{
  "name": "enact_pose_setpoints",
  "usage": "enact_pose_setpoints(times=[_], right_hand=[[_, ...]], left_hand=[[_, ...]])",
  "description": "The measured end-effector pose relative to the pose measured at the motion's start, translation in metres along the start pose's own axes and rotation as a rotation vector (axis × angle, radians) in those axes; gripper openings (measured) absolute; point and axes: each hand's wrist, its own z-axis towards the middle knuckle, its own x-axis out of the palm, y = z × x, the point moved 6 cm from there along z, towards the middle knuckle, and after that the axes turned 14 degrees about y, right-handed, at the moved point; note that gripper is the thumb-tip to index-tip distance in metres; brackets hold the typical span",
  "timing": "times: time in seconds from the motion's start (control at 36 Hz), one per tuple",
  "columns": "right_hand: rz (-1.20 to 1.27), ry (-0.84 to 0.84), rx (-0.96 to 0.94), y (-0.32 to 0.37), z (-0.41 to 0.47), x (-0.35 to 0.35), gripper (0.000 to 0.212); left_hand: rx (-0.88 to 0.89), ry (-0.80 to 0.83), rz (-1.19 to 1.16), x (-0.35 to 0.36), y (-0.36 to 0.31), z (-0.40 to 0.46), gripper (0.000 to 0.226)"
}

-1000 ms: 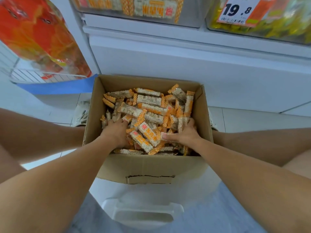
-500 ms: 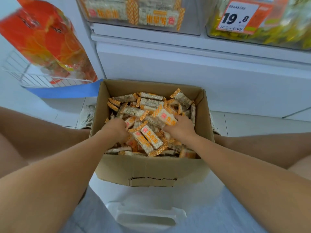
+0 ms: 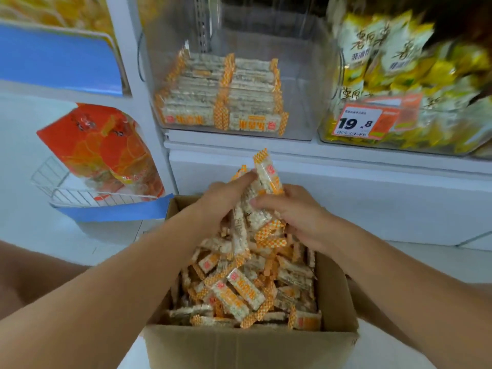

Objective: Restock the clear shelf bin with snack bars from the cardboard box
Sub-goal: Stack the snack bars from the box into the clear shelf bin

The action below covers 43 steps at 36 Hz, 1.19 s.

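Left hand (image 3: 226, 194) and right hand (image 3: 286, 209) raised together above the far end of the cardboard box (image 3: 250, 344), both clasping one handful of snack bars (image 3: 255, 209) between them: left fingers curled over the top left of the bunch, right thumb and fingers wrapped around its right side. One bar (image 3: 267, 171) sticking up out of the top of the handful, its orange checkered end uppermost; a few more trailing down from the bunch toward the heap below. Loose bars (image 3: 239, 291) piled in the box beneath, lying at all angles, reaching nearly from wall to wall, with the near wall of the box closest to the camera. Straight beyond the hands, on the shelf, the clear shelf bin (image 3: 306, 75), partly filled: two neat stacks of the same bars (image 3: 221, 94) against its left and front walls, the right part of the bin bare. Just right of that, along the same shelf edge, another clear bin of yellow snack bags (image 3: 399, 62) with a price tag (image 3: 358, 123) reading 19.8 on its front. To the left of the box, a white wire basket (image 3: 77, 193) holding an orange packet (image 3: 101, 150), with a blue panel (image 3: 58, 59) above.
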Motion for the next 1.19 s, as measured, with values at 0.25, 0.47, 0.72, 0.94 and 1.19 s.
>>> enact_pose_setpoints(times=[0.25,0.47,0.72,0.94,1.19], right_hand=[[0.094,0.079,-0.235,0.134,-0.019,-0.023,0.032],[0.171,0.156,-0.301,0.177,0.0,-0.04,0.031],[0.218,0.213,-0.243,0.199,0.04,-0.057,0.04],[-0.131,0.025,-0.302,0.215,0.05,-0.068,0.034],[-0.384,-0.217,-0.45,0.225,0.061,-0.071,0.014]], left_hand=[[0.352,0.163,0.135,0.008,-0.158,-0.034,0.005],[0.485,0.28,0.046,0.016,-0.204,-0.029,0.048],[0.685,0.157,-0.095,-0.021,-0.24,0.001,0.032],[0.709,0.077,-0.218,-0.031,-0.243,0.025,0.032],[0.698,0.071,-0.331,-0.026,-0.244,0.04,0.028]])
